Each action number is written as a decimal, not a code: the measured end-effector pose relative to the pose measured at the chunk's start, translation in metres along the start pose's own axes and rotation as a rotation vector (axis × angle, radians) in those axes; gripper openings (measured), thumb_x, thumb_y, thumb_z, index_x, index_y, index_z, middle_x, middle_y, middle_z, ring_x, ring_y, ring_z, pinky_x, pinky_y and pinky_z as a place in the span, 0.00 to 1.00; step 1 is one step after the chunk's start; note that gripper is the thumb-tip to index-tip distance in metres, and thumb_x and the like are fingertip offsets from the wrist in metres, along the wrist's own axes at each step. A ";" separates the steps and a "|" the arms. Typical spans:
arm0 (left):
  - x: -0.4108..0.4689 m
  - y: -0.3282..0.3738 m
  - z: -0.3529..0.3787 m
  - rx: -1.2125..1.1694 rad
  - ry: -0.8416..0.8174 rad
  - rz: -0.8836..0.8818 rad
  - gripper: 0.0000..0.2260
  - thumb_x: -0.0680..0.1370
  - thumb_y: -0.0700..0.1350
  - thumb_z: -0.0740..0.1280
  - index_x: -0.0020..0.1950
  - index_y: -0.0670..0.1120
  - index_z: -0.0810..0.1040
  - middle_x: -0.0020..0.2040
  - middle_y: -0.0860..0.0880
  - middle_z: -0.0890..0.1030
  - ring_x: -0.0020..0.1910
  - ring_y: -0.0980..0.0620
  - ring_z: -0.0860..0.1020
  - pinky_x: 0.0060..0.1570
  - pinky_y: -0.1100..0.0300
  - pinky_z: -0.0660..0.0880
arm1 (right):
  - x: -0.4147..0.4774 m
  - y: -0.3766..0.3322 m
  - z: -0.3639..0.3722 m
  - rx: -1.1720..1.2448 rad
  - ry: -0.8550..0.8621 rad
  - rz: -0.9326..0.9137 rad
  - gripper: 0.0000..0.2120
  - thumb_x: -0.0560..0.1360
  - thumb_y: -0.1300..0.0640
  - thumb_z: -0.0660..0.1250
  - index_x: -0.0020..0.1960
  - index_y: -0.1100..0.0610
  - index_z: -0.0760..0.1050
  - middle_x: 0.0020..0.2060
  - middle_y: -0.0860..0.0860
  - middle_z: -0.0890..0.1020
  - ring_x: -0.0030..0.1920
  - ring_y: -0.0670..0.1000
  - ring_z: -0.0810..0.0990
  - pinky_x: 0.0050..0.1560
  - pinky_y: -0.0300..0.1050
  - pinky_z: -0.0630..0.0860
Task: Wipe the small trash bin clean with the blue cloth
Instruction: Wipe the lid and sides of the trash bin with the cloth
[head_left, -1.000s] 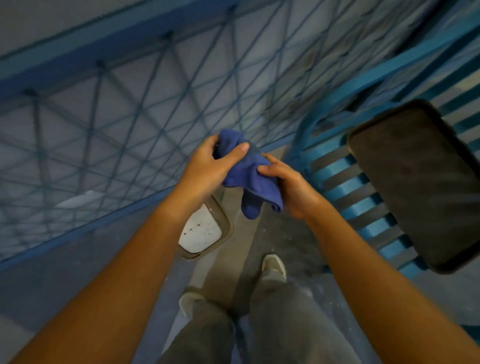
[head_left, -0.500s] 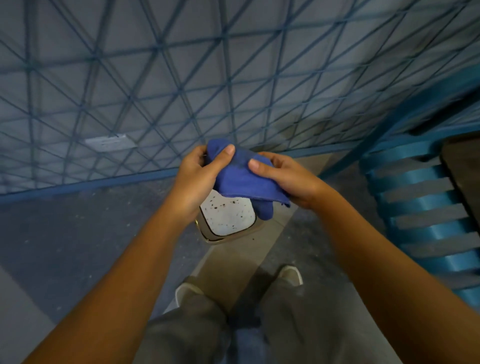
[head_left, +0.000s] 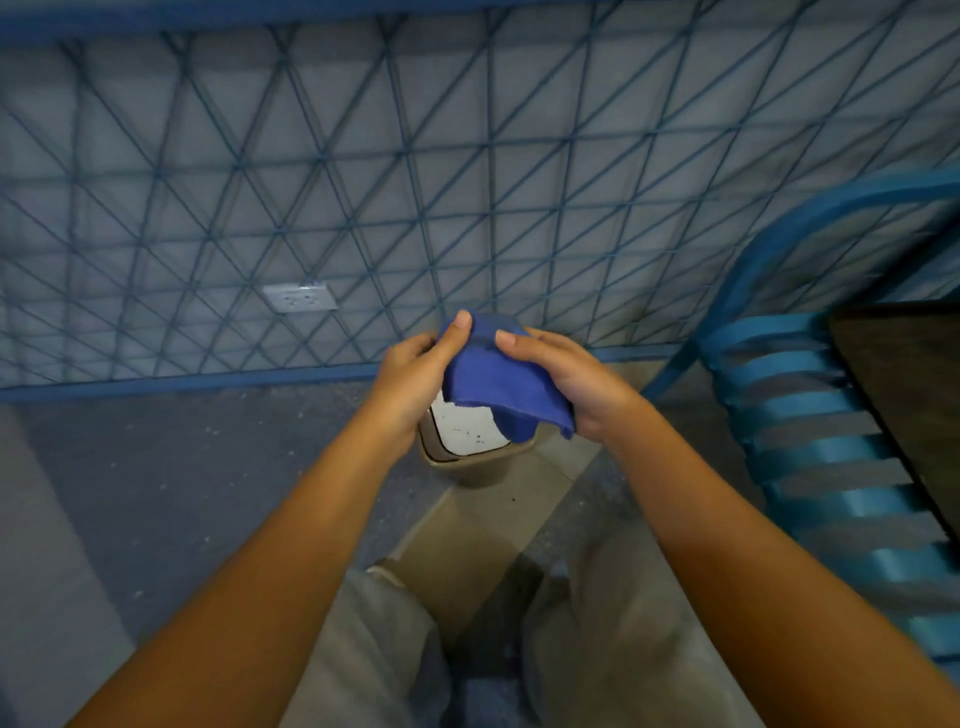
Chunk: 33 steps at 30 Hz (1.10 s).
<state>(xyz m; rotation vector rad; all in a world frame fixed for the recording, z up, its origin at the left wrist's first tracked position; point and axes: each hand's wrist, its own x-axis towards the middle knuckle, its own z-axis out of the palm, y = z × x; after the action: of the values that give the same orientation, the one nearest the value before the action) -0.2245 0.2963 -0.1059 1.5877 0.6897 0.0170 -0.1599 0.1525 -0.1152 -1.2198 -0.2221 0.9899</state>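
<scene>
I hold the blue cloth bunched in front of me with both hands. My left hand grips its left side with the thumb on top. My right hand grips its right side, and a fold hangs down below. Directly beneath the cloth, on the floor, stands the small trash bin, beige with a white speckled lid; its far part is hidden by the cloth and my hands. Neither hand touches the bin.
A blue wire-mesh frame leans against the wall ahead, with a wall socket behind it. A blue slatted chair stands at the right beside a dark tabletop. My legs and shoes are below, on the grey floor.
The view has swung and tilted up, so the wall fills more of the frame and the bin sits centred under the cloth. Both hands keep their grip on the cloth.
</scene>
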 end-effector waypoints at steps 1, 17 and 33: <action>-0.009 0.002 0.001 -0.017 0.000 -0.004 0.20 0.74 0.59 0.64 0.47 0.43 0.79 0.44 0.48 0.83 0.43 0.53 0.80 0.49 0.56 0.77 | -0.009 0.000 0.006 0.035 -0.002 -0.014 0.11 0.75 0.54 0.64 0.53 0.60 0.77 0.42 0.52 0.84 0.40 0.49 0.83 0.41 0.38 0.80; -0.056 -0.006 -0.033 0.112 0.125 0.071 0.14 0.74 0.56 0.65 0.55 0.50 0.71 0.66 0.45 0.67 0.61 0.49 0.70 0.59 0.55 0.68 | -0.056 0.011 0.044 0.235 0.186 -0.070 0.33 0.69 0.48 0.69 0.68 0.63 0.66 0.61 0.62 0.78 0.52 0.56 0.80 0.50 0.46 0.80; 0.015 -0.092 -0.029 0.463 0.031 0.129 0.19 0.72 0.43 0.71 0.60 0.46 0.72 0.63 0.43 0.70 0.60 0.44 0.73 0.61 0.47 0.72 | 0.012 0.067 -0.023 0.142 0.606 0.027 0.13 0.73 0.57 0.69 0.47 0.49 0.65 0.52 0.58 0.77 0.44 0.55 0.80 0.42 0.50 0.79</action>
<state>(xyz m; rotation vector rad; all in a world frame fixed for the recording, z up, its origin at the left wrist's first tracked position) -0.2625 0.3269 -0.1907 2.0782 0.6428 -0.0252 -0.1723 0.1458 -0.1854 -1.3352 0.3365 0.6084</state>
